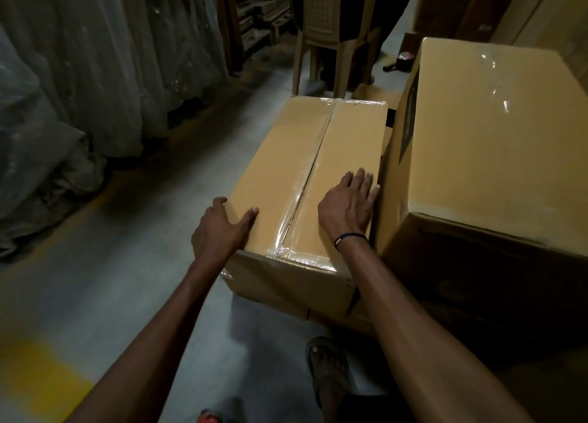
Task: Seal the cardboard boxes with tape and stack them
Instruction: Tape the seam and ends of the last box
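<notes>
Two hands sit on the taped cardboard box (305,181) on the floor: the left hand (222,228) hooks its near-left top edge, thumb on top; the right hand (350,200) lies flat by the right edge. Its long axis runs away from the person. Just right stands the taller sealed box (496,142), likely the stacking spot.

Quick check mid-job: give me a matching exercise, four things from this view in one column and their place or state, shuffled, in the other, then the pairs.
1. left hand
2. right hand
3. low box
4. tall box

A. right of the low one, top higher
B. flat on the box top
C. grips the box's left top edge
D. centre seam taped

Pairs: 1-C, 2-B, 3-D, 4-A
</notes>
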